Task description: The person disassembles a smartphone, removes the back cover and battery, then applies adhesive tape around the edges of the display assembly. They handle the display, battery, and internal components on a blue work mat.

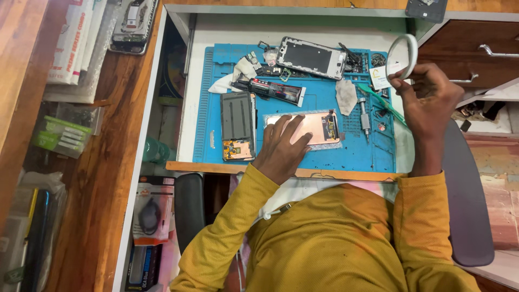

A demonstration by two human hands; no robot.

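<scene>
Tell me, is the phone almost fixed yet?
Not yet. Done: the phone is open, its inner parts showing, and a screen piece lies beside it. Now: the left hand presses on the phone while the right hand lifts a white tape roll. Left: it needs closing up.

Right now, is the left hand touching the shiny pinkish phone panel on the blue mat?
Touching: the head view shows the left hand lying flat on the pinkish phone panel.

White desk (189,81), wooden counter (102,178), drawers (476,54), grey chair (467,205)
</scene>
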